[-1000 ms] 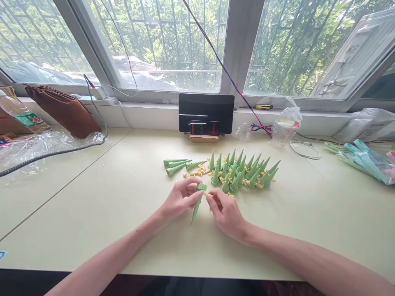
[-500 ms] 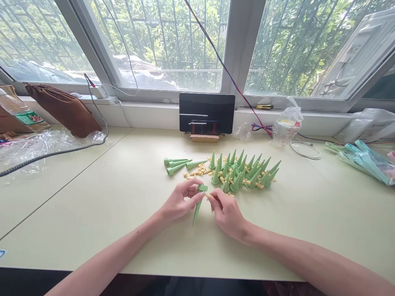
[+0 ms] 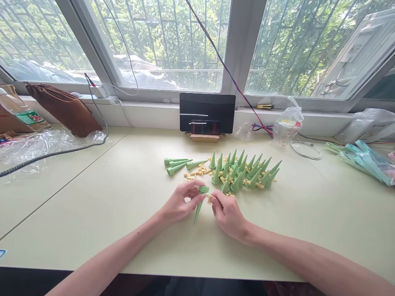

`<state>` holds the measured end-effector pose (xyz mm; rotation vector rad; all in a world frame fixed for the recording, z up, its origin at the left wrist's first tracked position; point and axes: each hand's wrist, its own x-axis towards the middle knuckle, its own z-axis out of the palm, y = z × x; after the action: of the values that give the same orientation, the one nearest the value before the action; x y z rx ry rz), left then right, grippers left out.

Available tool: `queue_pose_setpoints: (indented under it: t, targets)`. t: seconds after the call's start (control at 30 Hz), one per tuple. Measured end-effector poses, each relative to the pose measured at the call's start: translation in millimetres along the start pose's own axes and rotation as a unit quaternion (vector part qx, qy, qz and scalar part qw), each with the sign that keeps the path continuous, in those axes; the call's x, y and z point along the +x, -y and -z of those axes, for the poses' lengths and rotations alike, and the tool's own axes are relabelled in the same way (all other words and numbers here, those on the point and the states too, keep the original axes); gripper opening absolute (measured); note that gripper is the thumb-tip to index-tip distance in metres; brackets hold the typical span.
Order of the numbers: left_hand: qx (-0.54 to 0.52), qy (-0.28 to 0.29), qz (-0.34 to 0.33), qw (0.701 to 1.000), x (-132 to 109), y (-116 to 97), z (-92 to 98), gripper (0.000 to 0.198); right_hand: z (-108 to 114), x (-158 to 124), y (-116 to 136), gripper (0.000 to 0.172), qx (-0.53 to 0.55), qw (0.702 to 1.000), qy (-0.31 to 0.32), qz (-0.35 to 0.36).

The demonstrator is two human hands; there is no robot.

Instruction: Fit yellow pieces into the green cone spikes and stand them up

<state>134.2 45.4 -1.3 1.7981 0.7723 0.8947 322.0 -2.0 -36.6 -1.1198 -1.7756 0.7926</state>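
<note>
Near the middle of the table, my left hand (image 3: 185,200) is closed on a green plastic spike (image 3: 199,209), its wide collar up and its tip pointing down. My right hand (image 3: 226,209) pinches a small yellow plastic valve (image 3: 209,198) against the spike's side, just under the collar. The fingers partly hide where the two meet. Beyond my hands lie several loose green spikes (image 3: 177,167) and a small heap of yellow valves (image 3: 200,169). To their right stand many green spikes (image 3: 237,181) with yellow pieces on them, tips up.
A black tablet (image 3: 207,107) and a phone (image 3: 206,128) on a cardboard stand face me at the back. A plastic-wrapped cup (image 3: 285,128) and a coiled white cable (image 3: 305,150) sit back right. Bagged turquoise items (image 3: 367,160) lie far right; a brown pouch (image 3: 66,109) leans left.
The spike in my left hand has tilted slightly, its tip shifting a little up and right. The yellow valve has turned in my right fingers. Everything else is as before.
</note>
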Motion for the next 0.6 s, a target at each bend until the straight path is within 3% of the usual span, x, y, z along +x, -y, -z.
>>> queue_pose_setpoints:
  t: [0.6]
  targets:
    - [0.153,-0.029,-0.11,0.982,-4,12,-1.1,0.015,1,1,2,0.035,0.01,1.0,-0.004,-0.003]
